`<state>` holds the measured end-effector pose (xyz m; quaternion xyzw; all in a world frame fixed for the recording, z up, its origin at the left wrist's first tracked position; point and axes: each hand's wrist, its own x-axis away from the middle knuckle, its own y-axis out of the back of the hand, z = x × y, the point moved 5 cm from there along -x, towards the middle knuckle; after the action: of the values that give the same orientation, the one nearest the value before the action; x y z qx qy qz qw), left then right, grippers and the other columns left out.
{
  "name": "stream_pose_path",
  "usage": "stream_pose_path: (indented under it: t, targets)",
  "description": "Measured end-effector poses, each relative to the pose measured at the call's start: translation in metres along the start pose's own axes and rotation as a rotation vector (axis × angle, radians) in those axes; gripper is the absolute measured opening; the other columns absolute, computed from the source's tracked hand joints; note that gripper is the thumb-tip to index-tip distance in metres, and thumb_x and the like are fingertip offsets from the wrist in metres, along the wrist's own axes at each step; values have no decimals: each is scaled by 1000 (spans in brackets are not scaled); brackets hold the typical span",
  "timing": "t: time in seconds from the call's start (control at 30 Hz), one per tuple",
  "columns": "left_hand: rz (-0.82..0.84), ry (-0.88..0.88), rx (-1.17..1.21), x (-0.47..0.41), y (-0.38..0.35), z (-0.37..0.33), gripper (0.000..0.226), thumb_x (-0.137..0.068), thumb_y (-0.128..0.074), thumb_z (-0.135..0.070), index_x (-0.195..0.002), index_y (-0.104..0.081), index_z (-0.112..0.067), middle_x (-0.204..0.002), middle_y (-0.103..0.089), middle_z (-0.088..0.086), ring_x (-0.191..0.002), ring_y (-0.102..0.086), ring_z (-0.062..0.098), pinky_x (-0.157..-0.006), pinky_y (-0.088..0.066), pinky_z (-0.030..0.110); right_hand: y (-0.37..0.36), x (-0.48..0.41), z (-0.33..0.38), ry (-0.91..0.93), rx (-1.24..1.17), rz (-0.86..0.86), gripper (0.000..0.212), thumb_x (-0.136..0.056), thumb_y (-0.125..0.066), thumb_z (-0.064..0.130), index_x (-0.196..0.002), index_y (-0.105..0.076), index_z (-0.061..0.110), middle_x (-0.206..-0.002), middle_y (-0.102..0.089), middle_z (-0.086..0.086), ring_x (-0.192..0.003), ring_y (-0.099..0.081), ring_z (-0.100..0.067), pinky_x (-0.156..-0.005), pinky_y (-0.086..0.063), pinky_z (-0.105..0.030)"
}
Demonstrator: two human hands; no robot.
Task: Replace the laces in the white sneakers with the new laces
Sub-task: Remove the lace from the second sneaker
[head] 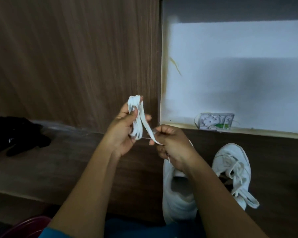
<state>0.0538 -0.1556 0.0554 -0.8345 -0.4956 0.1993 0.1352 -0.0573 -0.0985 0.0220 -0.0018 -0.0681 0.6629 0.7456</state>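
My left hand (122, 129) is raised in the middle of the view and grips a folded bundle of white lace (137, 115). One strand runs down to my right hand (172, 145), which pinches its end just to the right. Below my right forearm a white sneaker (177, 194) sits on the dark wooden surface, its opening facing me and no lace visible in it. A second white sneaker (234, 169) lies to its right, with a loosened lace trailing off its near end.
A black cloth item (16, 136) lies at the left on the wooden ledge. A small clear packet (216, 121) leans against the white wall at the back right. A wood-grain panel (76, 57) stands behind my hands. A dark red rim (26, 227) shows at the bottom left.
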Motion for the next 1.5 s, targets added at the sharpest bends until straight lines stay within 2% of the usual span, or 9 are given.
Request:
stream_pose_path:
  t: [0.23, 0.37, 0.5, 0.73, 0.93, 1.07, 1.2, 1.27, 1.5]
  targets:
    - [-236, -42, -721, -2, 9, 24, 16, -96, -51, -30, -84, -60, -25, -66, -59, -3, -59, -53, 14, -53, -40, 24, -12, -6, -8, -60, -194, -145, 19, -85, -55, -11, -76, -61, 5, -70, -64, -11, -63, -65, -16, -57, -55, -23]
    - [-108, 185, -1140, 5, 32, 43, 40, -98, -37, -44, -77, -58, -18, -76, -61, 5, -72, -58, 20, -64, -40, 26, -30, -11, -27, -59, 231, -208, 14, -76, -56, -9, -71, -65, 1, -77, -66, -16, -87, -68, -31, -78, -58, -42]
    - [-116, 585, -943, 33, 60, 57, 60, -95, -28, -58, -66, -57, -14, -61, -52, 8, -53, -44, 16, -49, -32, 23, -52, -5, -28, -4, 692, -173, 15, -87, -53, 7, -96, -64, 4, -98, -65, -12, -100, -62, -26, -73, -45, -26]
    - [-222, 679, -1085, 50, 94, 59, 36, -100, -43, -21, -65, -51, -16, -58, -54, 3, -52, -46, 13, -51, -38, 23, -78, -5, -50, -50, 1002, -33, 35, -92, -53, 14, -126, -49, 6, -131, -47, -18, -121, -45, -31, -100, -41, -37]
    - [-260, 925, -844, 62, 92, 79, 38, -100, -37, -26, -69, -51, -9, -40, -55, 3, -59, -49, 17, -59, -44, 32, -89, -11, -64, -103, 1130, 117, 30, -88, -60, 14, -115, -60, 2, -123, -60, -17, -116, -55, -31, -96, -44, -36]
    - [-227, 807, -1096, 53, 103, 66, 36, -99, -35, -40, -98, -61, -15, -87, -64, 5, -76, -58, 20, -71, -44, 31, -85, -12, -60, -86, 1133, 131, 27, -90, -56, 13, -115, -59, 1, -121, -60, -17, -113, -56, -30, -92, -45, -35]
    - [-31, 599, -1458, 38, 95, 58, 31, -99, -40, -17, -120, -59, -5, -126, -59, 16, -111, -56, 29, -91, -43, 34, -86, -11, -54, -86, 1165, 191, 28, -87, -62, 11, -113, -59, 0, -118, -61, -17, -110, -58, -29, -90, -45, -34]
    - [-95, 512, -1545, 31, 84, 51, 28, -98, -43, -14, -117, -60, -1, -125, -58, 19, -114, -54, 31, -98, -41, 36, -87, -9, -46, -40, 1155, 161, 30, -88, -60, 9, -116, -56, 0, -120, -59, -17, -112, -56, -30, -96, -42, -35]
    - [-128, 16, -1360, 15, 1, 29, 13, -94, -48, -11, -99, -60, -11, -102, -64, 9, -88, -55, 18, -75, -38, 28, -37, 15, 2, 221, 1147, -157, 31, -91, -48, 9, -121, -53, 2, -120, -59, -17, -113, -53, -31, -96, -40, -37]
